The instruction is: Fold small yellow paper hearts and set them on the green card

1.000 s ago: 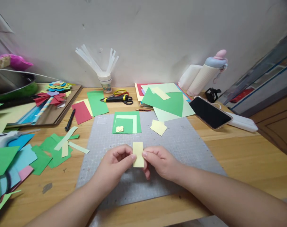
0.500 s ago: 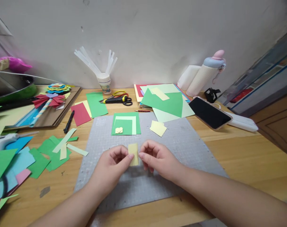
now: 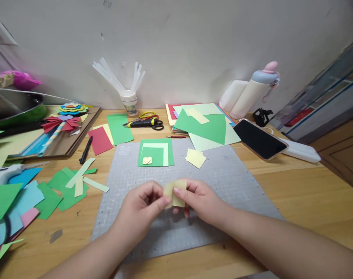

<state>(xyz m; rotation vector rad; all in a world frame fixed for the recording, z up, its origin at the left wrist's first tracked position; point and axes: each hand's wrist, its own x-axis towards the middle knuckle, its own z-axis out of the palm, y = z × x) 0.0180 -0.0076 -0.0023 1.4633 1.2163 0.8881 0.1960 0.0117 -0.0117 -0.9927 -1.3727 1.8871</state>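
Note:
Both hands pinch one small pale yellow piece of paper (image 3: 180,198) above the grey cutting mat (image 3: 223,170). My left hand (image 3: 144,199) has thumb and fingers closed on its left edge. On the right part of the paper lies the thumb of my right hand (image 3: 198,195), with the fingers behind it. A crease seems to run down the paper's middle. Beyond the hands, a small folded cream paper heart (image 3: 147,160) rests on layered green paper squares (image 3: 156,144). Right of these lie a few pale yellow paper pieces (image 3: 195,159).
Scissors and a yellow-black cutter (image 3: 143,123), a pencil (image 3: 177,136) and stacked coloured paper (image 3: 205,126) lie at the back. Green scraps (image 3: 68,190) and a black pen (image 3: 85,150) are on the left. A phone (image 3: 260,138) and a bottle (image 3: 250,93) stand right.
The small yellow paper, folded narrow before, is now opened out wider. My right hand has come onto its right part, while before it was just beside it.

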